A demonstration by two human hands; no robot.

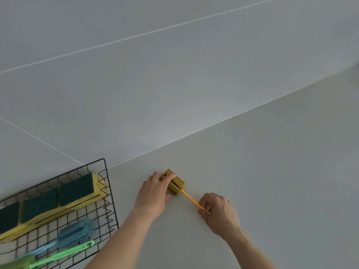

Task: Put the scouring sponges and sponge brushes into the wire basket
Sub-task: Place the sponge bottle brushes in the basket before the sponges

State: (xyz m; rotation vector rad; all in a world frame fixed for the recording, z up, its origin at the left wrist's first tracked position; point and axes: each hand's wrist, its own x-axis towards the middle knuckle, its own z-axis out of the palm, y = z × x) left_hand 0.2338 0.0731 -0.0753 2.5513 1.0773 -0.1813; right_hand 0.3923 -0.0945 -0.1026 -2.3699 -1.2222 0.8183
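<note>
A yellow sponge brush (175,184) lies on the pale counter (272,171), a little below the centre of the frame. Its head is a thick ribbed sponge of a dark mustard colour, and from it a thin, straight yellow handle runs toward the lower right. The left hand (153,193) is laid over the sponge head with the fingers curled on its top, so it has hold of the head. The right hand (217,208) is closed around the far end of the handle, and the handle's tip shows just under the fingers.

In the lower left of the frame stands the black wire basket (108,191), just beside the left forearm but apart from the brush. Inside it, along the upper side, is a row of scouring sponges (75,189), yellow with a dark green face. Below them lie a blue sponge brush (71,234) and a green sponge brush (64,255), both with the handle pointing to the lower left corner. The basket's right wall stands between the yellow brush and the inside of the basket. Behind the counter rises a grey tiled wall (155,74).
</note>
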